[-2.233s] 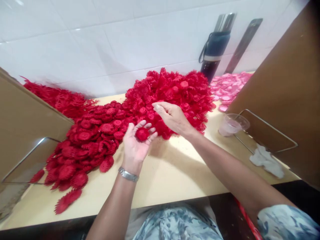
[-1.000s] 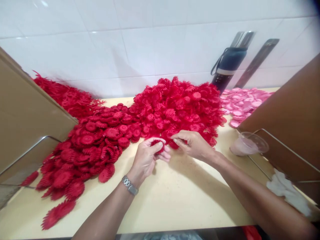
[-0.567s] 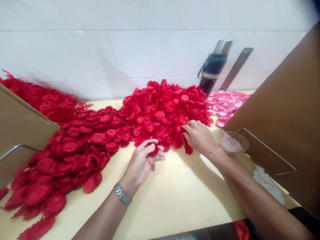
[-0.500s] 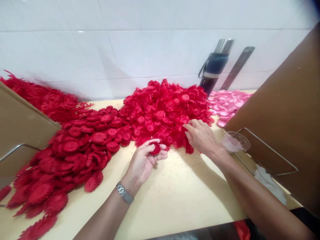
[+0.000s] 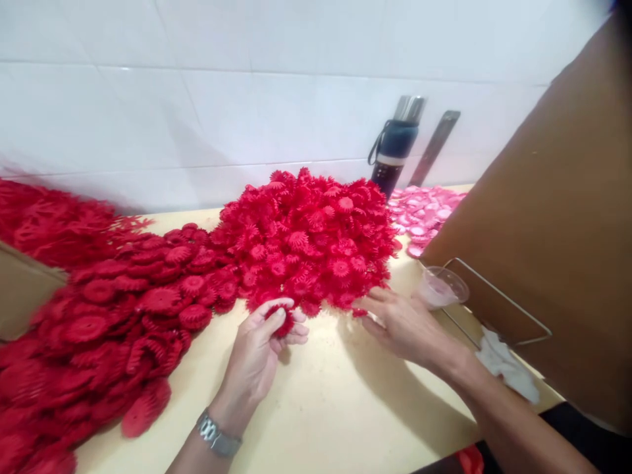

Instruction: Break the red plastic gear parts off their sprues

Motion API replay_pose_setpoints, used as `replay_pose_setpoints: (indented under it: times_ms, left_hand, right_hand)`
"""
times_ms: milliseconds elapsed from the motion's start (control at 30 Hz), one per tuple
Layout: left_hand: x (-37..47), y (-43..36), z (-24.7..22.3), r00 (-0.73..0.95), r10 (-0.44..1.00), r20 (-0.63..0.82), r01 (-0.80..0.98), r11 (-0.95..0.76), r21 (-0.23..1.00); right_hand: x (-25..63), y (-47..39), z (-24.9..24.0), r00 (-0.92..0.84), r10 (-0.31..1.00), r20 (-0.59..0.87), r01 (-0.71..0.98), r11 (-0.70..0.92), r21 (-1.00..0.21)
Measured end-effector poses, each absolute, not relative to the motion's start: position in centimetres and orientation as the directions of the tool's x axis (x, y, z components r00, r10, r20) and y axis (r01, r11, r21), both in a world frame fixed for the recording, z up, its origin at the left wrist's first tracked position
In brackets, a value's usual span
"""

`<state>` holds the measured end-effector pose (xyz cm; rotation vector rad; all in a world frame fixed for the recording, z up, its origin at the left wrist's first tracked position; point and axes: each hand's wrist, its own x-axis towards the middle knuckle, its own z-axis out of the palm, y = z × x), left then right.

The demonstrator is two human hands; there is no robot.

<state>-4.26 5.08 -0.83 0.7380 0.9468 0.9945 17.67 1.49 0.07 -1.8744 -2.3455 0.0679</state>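
Note:
My left hand (image 5: 264, 342), with a watch at the wrist, is closed on a red fabric flower piece (image 5: 282, 322); the thumb presses on it and the other fingers lie behind. My right hand (image 5: 395, 319) is at the front right edge of a heap of frilly red flower pieces (image 5: 306, 240). Its thumb and forefinger are bent towards each other, with a bit of red showing between the tips. To the left spreads a pile of flatter, round toothed red flower pieces (image 5: 158, 299), some of them stacked.
Pale pink pieces (image 5: 424, 210) lie at the back right beside a dark blue flask (image 5: 395, 148) and a metal bar (image 5: 434, 148). A clear plastic cup (image 5: 444, 289) and a white cloth (image 5: 506, 362) lie by the brown board (image 5: 533, 217). Red strips (image 5: 54, 220) are heaped at far left.
My right hand has drawn back from the heap towards me, down to its front edge. The left hand keeps its flower piece. The view has turned slightly to the right.

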Motion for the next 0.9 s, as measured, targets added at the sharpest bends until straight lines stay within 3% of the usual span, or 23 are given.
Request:
replay_pose_setpoints:
  times_ms: [100, 367, 600, 800, 900]
  left_hand:
    - [-4.2, 5.0, -0.8, 0.23, 0.92, -0.318, -0.338, 0.382, 0.86]
    - [-3.7, 4.8, -1.4, 0.213, 0.914, -0.345, -0.329, 0.4, 0.856]
    - [-3.4, 4.4, -1.3, 0.268, 0.901, -0.342, -0.339, 0.42, 0.842]
    - [-3.3, 4.1, -1.1, 0.377, 0.874, -0.307, -0.442, 0.462, 0.769]
    - [-3.3, 4.0, -1.2, 0.406, 0.854, -0.325, -0.467, 0.5, 0.73]
  right_hand:
    - [17.7, 1.8, -0.6, -0.207, 0.978, 0.004, 0.974, 0.206, -0.092]
    - [19.1, 5.1, -0.5, -0.159, 0.986, 0.048, 0.987, 0.159, 0.004]
    - [19.2, 3.3, 0.2, -0.183, 0.98, 0.079, 0.979, 0.189, -0.074]
    - [18.1, 4.5, 0.1, -0.168, 0.981, 0.095, 0.984, 0.172, -0.041]
    - [17.7, 4.6, 0.3, -0.145, 0.98, 0.14, 0.978, 0.163, -0.129]
